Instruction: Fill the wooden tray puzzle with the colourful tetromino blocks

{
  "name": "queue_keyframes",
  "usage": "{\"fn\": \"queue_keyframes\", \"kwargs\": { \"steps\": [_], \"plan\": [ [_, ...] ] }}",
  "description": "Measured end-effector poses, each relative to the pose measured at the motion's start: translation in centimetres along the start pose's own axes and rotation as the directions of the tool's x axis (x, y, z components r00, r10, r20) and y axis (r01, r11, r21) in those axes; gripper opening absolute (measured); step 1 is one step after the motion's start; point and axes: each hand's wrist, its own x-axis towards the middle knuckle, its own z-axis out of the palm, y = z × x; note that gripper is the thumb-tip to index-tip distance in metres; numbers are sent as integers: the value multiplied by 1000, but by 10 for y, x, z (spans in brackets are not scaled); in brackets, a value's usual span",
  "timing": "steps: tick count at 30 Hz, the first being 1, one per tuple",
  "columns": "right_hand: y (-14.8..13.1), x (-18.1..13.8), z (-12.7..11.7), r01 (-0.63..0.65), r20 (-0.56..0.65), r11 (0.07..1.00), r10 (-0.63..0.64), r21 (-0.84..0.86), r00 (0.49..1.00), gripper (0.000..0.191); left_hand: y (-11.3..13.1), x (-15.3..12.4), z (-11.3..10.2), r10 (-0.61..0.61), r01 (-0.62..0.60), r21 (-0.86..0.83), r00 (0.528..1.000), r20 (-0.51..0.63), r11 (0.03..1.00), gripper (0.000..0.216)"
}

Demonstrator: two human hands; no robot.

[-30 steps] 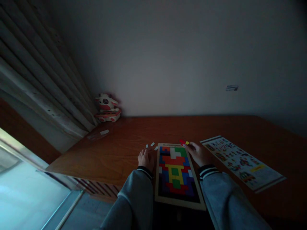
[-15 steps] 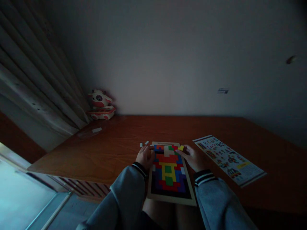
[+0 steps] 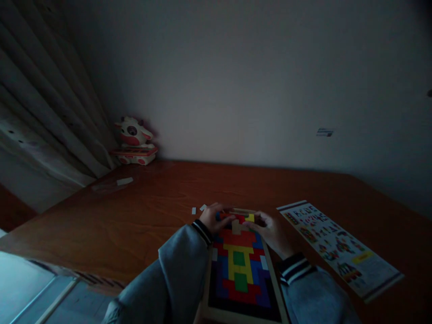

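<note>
A wooden puzzle board (image 3: 206, 288) with a pale frame lies in front of me, filled largely with coloured block pieces. My right hand (image 3: 270, 230) is at its upper right corner, thumb and finger pinched about a yellow puzzle piece (image 3: 250, 217), which appears to lie in or just over the board. Over the upper left part, my left hand (image 3: 212, 218) reaches with fingers stretched and thumb apart; I make out nothing in it. A beige piece (image 3: 237, 227) and red pieces show between the hands. Fingers hide part of the top rows.
Two small white pieces, one a white tile (image 3: 193, 210), lie left of the board. A printed sheet (image 3: 337, 245) with puzzle pictures is on the brown table (image 3: 151, 202) at right. A cow-shaped toy (image 3: 134, 141) stands at the back left by the curtain (image 3: 40, 99).
My right hand has brought the yellow piece to the board's top right corner. My left hand has moved right, over the top rows. The view has shifted, and the board appears nearer.
</note>
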Motion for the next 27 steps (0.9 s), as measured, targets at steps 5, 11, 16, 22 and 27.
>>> {"fn": "queue_keyframes", "kwargs": {
  "steps": [5, 11, 16, 22, 27],
  "plan": [
    [5, 6, 2, -8, 55, 999, 10, -35, 998, 38, -6, 6, 3, -34, 58, -246, 994, 101, 968, 24],
    [1, 19, -2, 14, -70, 999, -18, -49, 997, 45, -9, 4, 11, -125, 157, -351, 986, 112, 923, 32],
    [0, 36, -2, 68, -109, 995, -76, -75, 991, 47, -7, 6, 11, -42, 96, -394, 989, 142, 914, 32],
    [2, 34, -3, 127, -126, 981, -146, -146, 981, 41, -3, 15, 0, 102, -70, -289, 990, 99, 955, 11],
    [-1, 23, -6, 156, -31, 966, -166, -208, 986, 35, -4, 12, -1, 54, 11, -350, 983, 175, 937, 16]
  ]
}}
